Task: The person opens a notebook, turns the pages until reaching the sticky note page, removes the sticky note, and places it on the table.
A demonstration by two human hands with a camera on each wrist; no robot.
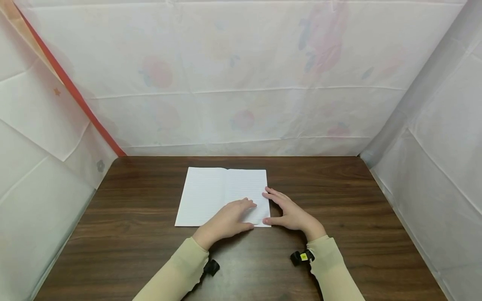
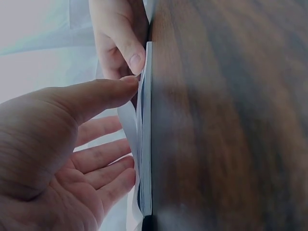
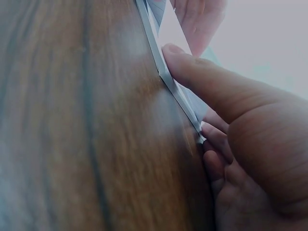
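An open notebook (image 1: 211, 194) with white lined pages lies flat on the dark wooden table (image 1: 339, 196). My left hand (image 1: 229, 219) rests palm down on the lower part of its right page, fingers stretched out. In the left wrist view the left thumb (image 2: 110, 91) touches the stacked page edges (image 2: 147, 144), and one leaf bows up slightly. My right hand (image 1: 288, 211) sits at the notebook's right edge. Its thumb (image 3: 202, 82) presses against the page edges (image 3: 163, 72) near the lower corner. Its fingers touch the edge farther up. Neither hand holds anything.
White sheets with faint prints wall in the table at the back (image 1: 241, 83), left (image 1: 41, 146) and right (image 1: 440, 146). Bare wood surrounds the notebook on all sides. Small black cameras sit at both wrists (image 1: 301, 257).
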